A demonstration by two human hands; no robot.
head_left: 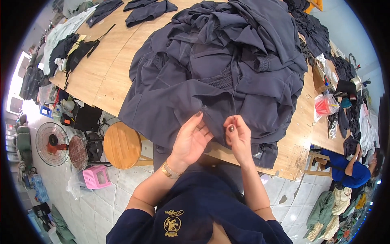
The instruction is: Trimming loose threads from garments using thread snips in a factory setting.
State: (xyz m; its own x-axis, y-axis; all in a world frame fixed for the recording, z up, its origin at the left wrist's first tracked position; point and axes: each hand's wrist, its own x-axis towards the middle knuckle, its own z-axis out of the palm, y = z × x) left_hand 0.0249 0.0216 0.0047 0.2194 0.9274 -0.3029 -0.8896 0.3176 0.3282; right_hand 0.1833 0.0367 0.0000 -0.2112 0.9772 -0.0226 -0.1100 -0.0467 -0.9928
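A big heap of dark grey-blue garments (227, 61) covers the near part of a wooden table (109, 73). The top garment hangs over the table's front edge toward me. My left hand (191, 140) pinches a fold of this dark fabric near its lower hem, thumb and fingers closed on it. My right hand (239, 136) grips the same fabric a little to the right, fingertips pressed together on a small bit of the cloth. Both hands sit close together at the table's front edge. A gold bracelet (170, 171) is on my left wrist.
A round wooden stool (122, 145) stands left of me, a pink plastic stool (96, 176) and floor fans (52, 143) beyond it. More dark garments (148, 11) and a black bag (79, 55) lie on the far table. At the right sits another person in blue (349, 168), near a red-filled plastic bag (325, 105).
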